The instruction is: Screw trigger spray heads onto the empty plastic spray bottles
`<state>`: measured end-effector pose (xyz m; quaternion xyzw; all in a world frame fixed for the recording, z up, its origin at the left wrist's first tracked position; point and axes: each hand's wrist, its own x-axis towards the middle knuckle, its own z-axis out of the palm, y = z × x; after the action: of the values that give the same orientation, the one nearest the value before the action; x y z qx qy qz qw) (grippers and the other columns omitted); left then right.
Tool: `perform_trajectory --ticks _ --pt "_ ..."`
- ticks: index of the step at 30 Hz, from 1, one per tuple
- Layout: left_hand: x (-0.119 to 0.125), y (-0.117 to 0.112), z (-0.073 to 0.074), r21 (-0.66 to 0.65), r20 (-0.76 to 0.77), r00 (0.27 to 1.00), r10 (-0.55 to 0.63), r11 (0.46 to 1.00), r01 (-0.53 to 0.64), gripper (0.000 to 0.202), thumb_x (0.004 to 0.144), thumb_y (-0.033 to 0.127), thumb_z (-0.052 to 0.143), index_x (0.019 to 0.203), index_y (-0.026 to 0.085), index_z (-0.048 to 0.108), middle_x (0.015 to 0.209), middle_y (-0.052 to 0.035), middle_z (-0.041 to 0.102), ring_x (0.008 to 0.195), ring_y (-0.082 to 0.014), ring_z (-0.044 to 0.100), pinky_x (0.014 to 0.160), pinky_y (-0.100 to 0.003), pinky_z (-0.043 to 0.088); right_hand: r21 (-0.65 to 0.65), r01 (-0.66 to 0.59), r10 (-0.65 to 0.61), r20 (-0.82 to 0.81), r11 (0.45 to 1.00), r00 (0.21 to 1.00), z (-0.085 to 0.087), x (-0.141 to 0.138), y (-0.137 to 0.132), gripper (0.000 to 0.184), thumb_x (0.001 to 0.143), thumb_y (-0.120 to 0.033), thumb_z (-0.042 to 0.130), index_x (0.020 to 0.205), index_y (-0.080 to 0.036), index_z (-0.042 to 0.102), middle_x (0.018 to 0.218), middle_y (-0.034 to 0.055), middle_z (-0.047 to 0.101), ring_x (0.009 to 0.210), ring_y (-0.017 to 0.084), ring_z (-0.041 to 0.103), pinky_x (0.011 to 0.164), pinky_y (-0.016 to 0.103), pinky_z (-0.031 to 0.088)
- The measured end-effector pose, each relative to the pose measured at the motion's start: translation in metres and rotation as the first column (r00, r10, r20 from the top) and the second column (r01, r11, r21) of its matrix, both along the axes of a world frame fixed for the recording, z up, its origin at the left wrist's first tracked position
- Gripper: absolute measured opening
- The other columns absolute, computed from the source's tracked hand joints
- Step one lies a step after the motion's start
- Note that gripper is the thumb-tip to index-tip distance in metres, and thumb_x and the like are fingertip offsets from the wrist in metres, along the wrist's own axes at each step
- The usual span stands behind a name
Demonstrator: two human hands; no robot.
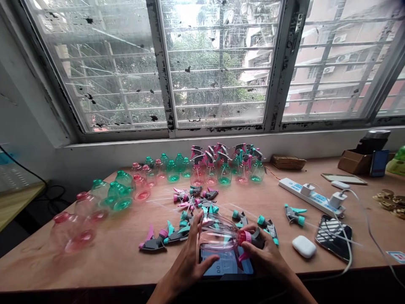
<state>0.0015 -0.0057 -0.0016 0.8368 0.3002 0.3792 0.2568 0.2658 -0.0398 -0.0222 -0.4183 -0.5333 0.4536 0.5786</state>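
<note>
My left hand (190, 257) wraps around the body of a clear pink spray bottle (218, 233) lying sideways above a phone. My right hand (265, 253) grips the grey and pink trigger sprayer head (253, 239) at the bottle's neck. Loose trigger heads (177, 232) in teal and pink lie scattered on the wooden table (120, 249) just beyond my hands. A phone with a lit screen (226, 264) lies flat under the bottle at the table's front edge.
Several capped pink and green bottles (117, 196) lie at the left. Bottles with sprayers fitted (224, 171) stand by the window sill. A power strip (311, 195), a white earbud case (303, 246), another phone (333, 236) and cardboard boxes (354, 161) sit at the right.
</note>
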Motion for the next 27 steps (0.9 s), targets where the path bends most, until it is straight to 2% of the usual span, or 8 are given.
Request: perform_trajectory --ticks 2,4,9,11,15,19,23,27 --pt "-0.001 -0.001 0.002 -0.001 -0.037 0.999 0.016 1.0 -0.016 0.102 0.09 0.043 0.068 0.158 0.031 -0.007 0.167 -0.0139 0.004 0.152 -0.0383 0.013 0.12 -0.059 0.021 0.004 -0.003 0.003 0.011 1.0 1.0 0.0 0.0 0.001 0.033 0.074 -0.041 0.084 0.094 -0.02 0.068 0.078 0.0 0.067 0.067 0.017 0.061 0.059 0.025 0.051" --pt "-0.001 0.001 0.001 0.014 -0.045 0.999 0.026 1.0 -0.025 0.096 0.092 0.042 0.065 0.158 0.031 -0.003 0.167 -0.0127 0.006 0.153 -0.0375 0.007 0.121 -0.06 0.017 -0.001 -0.005 0.005 0.012 1.0 1.0 0.0 0.0 0.0 0.033 0.074 -0.041 0.084 0.094 -0.02 0.068 0.078 0.0001 0.067 0.067 0.017 0.062 0.059 0.025 0.052" --pt "0.0 0.006 -0.007 0.057 0.03 1.0 -0.01 0.998 0.008 0.065 0.104 0.03 0.04 0.158 0.035 0.003 0.168 -0.0083 0.009 0.153 -0.0317 0.011 0.121 -0.056 0.021 -0.042 -0.03 0.028 -0.044 0.999 0.999 0.002 -0.001 -0.001 0.033 0.075 -0.042 0.083 0.095 -0.019 0.067 0.08 0.0008 0.067 0.069 0.018 0.063 0.06 0.027 0.054" --pt "0.0 0.005 -0.008 0.039 0.047 0.999 -0.025 0.999 0.023 0.074 0.102 0.034 0.047 0.158 0.035 -0.001 0.167 -0.0105 0.011 0.153 -0.0324 0.012 0.121 -0.056 0.021 -0.032 -0.037 0.035 -0.044 0.999 0.998 0.002 -0.001 -0.001 0.033 0.076 -0.04 0.083 0.096 -0.02 0.067 0.082 0.001 0.067 0.071 0.018 0.063 0.061 0.026 0.054" --pt "0.0 0.004 -0.006 -0.016 0.06 0.998 -0.018 1.0 0.019 0.109 0.087 0.046 0.07 0.157 0.03 -0.011 0.166 -0.0178 0.012 0.152 -0.0378 0.013 0.118 -0.061 0.022 -0.009 -0.047 0.046 -0.023 0.999 0.999 0.001 -0.002 0.0 0.032 0.076 -0.039 0.083 0.096 -0.02 0.067 0.08 -0.0004 0.065 0.069 0.017 0.061 0.06 0.025 0.052" --pt "-0.001 0.008 -0.011 0.055 0.051 0.999 -0.013 0.998 0.011 0.089 0.092 0.041 0.064 0.158 0.03 0.006 0.165 -0.0155 0.019 0.151 -0.0364 0.017 0.12 -0.057 0.024 -0.047 -0.044 0.042 -0.044 0.998 0.998 0.001 -0.002 0.0 0.035 0.075 -0.042 0.083 0.095 -0.019 0.066 0.078 -0.0001 0.065 0.067 0.017 0.061 0.058 0.026 0.053" --pt "-0.003 0.01 -0.016 0.065 0.063 0.998 -0.002 0.998 -0.002 0.068 0.103 0.03 0.045 0.158 0.033 0.005 0.165 -0.0127 0.021 0.151 -0.0312 0.021 0.12 -0.052 0.027 -0.057 -0.055 0.054 -0.021 0.997 0.998 0.002 -0.002 -0.001 0.036 0.075 -0.044 0.082 0.094 -0.019 0.066 0.076 -0.0002 0.064 0.065 0.018 0.06 0.057 0.027 0.052" --pt "-0.004 0.008 -0.011 0.048 0.0 1.0 -0.018 0.999 0.018 0.102 0.089 0.047 0.068 0.158 0.029 -0.004 0.166 -0.0171 0.015 0.152 -0.0385 0.014 0.119 -0.061 0.019 -0.046 -0.045 0.045 0.004 0.998 0.999 0.004 -0.002 -0.001 0.035 0.075 -0.045 0.082 0.093 -0.019 0.066 0.077 -0.0001 0.064 0.066 0.018 0.06 0.058 0.027 0.051"
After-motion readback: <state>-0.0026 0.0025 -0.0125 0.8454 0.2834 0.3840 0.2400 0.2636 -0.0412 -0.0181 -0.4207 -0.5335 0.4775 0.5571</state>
